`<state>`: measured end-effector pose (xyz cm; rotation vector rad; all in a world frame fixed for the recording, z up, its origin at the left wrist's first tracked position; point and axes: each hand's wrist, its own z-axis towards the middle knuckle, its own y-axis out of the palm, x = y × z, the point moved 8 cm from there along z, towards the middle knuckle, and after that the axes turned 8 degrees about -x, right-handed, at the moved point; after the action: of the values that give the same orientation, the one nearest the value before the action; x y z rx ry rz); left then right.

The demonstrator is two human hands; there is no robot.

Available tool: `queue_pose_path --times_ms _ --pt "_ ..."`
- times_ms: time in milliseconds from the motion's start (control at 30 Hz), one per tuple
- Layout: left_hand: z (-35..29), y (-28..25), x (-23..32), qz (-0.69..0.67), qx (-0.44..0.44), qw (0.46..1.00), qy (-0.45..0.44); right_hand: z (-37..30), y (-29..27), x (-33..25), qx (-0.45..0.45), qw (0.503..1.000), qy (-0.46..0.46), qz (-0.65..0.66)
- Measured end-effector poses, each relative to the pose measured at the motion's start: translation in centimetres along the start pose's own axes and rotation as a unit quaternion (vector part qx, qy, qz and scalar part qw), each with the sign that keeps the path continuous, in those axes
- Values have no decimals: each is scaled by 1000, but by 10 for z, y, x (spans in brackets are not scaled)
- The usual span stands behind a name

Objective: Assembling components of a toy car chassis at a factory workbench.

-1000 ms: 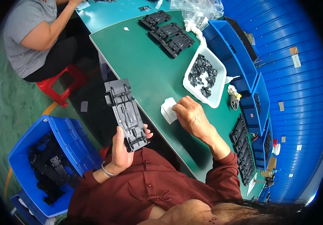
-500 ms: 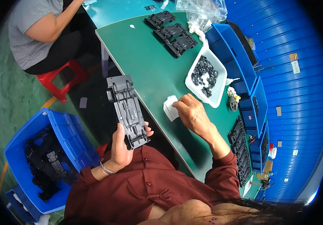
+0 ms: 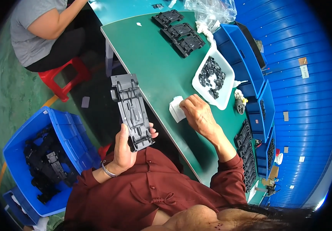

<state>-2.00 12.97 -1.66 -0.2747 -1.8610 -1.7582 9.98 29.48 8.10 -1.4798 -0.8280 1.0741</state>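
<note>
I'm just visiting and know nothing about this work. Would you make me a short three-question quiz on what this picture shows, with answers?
1. True or false: the left hand holds a grey plastic panel clear of the green table.
2. What does the right hand rest on?
A. a white cloth
B. a red stool
C. a blue crate
3. Fill in: the white tray beyond the right hand holds small ____ parts.

Key
1. True: it is gripped at its near end, held beside the table edge.
2. A: the fingers lie on the white cloth on the table.
3. Black.
</note>
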Motion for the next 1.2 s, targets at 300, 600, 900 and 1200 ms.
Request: queue_pose_path --times_ms 300,600,900,1200 --pt "-4 -7 1 -8 13 1000 2 10 4 -24 -54 983 -51 -168" --pt "-4 -6 -1 -1 17 1000 1 8 4 -32 -61 979 -67 -184" --pt "-4 -5 -1 2 16 1000 0 -6 -5 8 52 985 71 146" --pt "-3 -5 -1 6 19 1000 -2 -10 13 35 71 959 141 237"
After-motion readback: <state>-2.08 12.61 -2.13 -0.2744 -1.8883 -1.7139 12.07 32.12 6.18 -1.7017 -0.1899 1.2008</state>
